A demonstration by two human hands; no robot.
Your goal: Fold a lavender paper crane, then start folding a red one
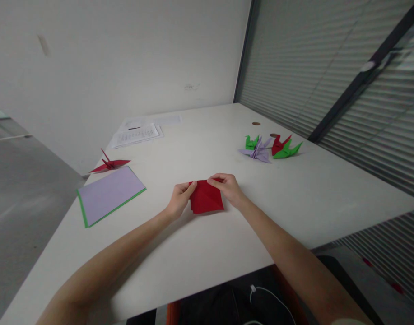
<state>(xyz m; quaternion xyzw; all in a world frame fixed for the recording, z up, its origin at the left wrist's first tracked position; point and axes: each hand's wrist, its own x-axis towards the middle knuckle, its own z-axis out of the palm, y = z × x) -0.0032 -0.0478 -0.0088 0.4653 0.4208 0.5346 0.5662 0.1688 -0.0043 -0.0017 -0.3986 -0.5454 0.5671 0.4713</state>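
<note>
A folded square of red origami paper (207,197) is held between my two hands, close above the white table. My left hand (180,198) pinches its left edge near the upper corner, thumb on top. At the top edge, toward the right corner, my right hand (227,186) grips the same paper between thumb and fingers. A faint crease runs across the paper's face. The fingers behind the sheet are partly hidden.
Left on the table (179,262) lie a stack of purple and green paper (112,192) and a red paper crane (109,164). Printed sheets (135,135) lie at the back. Purple (259,151), green (287,150) and red (278,144) cranes cluster at the right.
</note>
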